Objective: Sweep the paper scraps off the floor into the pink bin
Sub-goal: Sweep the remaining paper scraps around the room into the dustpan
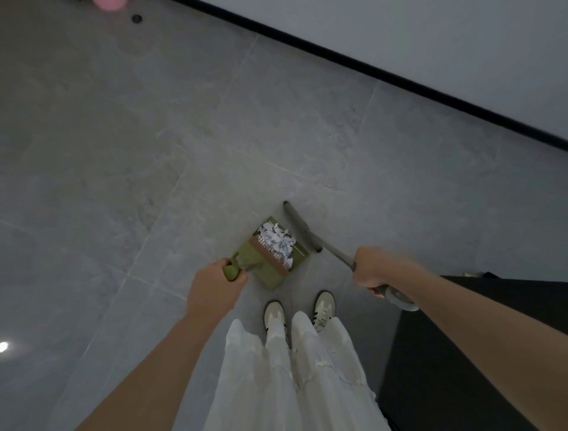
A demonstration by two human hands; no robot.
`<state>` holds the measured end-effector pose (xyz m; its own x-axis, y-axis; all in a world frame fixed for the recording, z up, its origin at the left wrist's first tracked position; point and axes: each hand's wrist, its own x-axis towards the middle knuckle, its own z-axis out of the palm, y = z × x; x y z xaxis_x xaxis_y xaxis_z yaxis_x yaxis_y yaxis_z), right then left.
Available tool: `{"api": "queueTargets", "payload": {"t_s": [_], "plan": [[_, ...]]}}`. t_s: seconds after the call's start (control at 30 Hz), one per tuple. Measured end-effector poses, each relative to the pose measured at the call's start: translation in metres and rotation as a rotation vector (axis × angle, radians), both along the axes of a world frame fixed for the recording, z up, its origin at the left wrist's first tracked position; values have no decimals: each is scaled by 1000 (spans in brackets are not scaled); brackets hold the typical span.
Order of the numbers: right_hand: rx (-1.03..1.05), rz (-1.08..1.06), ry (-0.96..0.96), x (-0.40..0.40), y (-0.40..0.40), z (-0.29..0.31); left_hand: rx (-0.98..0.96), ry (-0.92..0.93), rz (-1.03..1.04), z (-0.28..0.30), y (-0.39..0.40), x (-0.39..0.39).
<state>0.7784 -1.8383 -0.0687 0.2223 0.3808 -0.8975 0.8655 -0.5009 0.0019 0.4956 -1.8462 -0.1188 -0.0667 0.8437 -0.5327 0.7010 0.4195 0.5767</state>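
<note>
One heap of paper scraps (278, 241) lies in the green dustpan (270, 261), just ahead of the left hand (215, 287), whose fingers are curled round the dustpan's handle (232, 270). To the right of the pan, the grey broom (302, 227) rests with its head beside the pan's open edge; the right hand (373, 266) grips its handle. The pink bin (109, 3) shows only at the far top-left edge, well apart and forward-left of both hands. Judged next: carry the loaded pan that way, kept level; the left hand is nearer.
</note>
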Motion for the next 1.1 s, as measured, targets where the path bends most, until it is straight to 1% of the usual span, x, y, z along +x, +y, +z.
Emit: {"api": "queueTargets", "payload": {"t_s": [0.17, 0.23, 0.37, 0.47, 0.67, 0.87, 1.1], "plan": [[-37, 103, 56, -21, -5, 4, 30, 60, -62, 1, -3, 2], [-34, 170, 45, -29, -8, 7, 41, 56, -56, 2, -5, 5], [-29, 228, 29, -38, -14, 15, 70, 57, -46, 5, -11, 8], [-28, 246, 35, -39, -17, 22, 108, 66, -13, 9, -17, 9], [-34, 286, 31, -43, -19, 36, 108, 68, 52, 20, -29, 7], [10, 315, 26, -54, 6, 59, 166, 35, 126, 41, -7, 0], [88, 333, 9, -59, 59, 88, 232, 22, 194, 70, 44, -1]]}}
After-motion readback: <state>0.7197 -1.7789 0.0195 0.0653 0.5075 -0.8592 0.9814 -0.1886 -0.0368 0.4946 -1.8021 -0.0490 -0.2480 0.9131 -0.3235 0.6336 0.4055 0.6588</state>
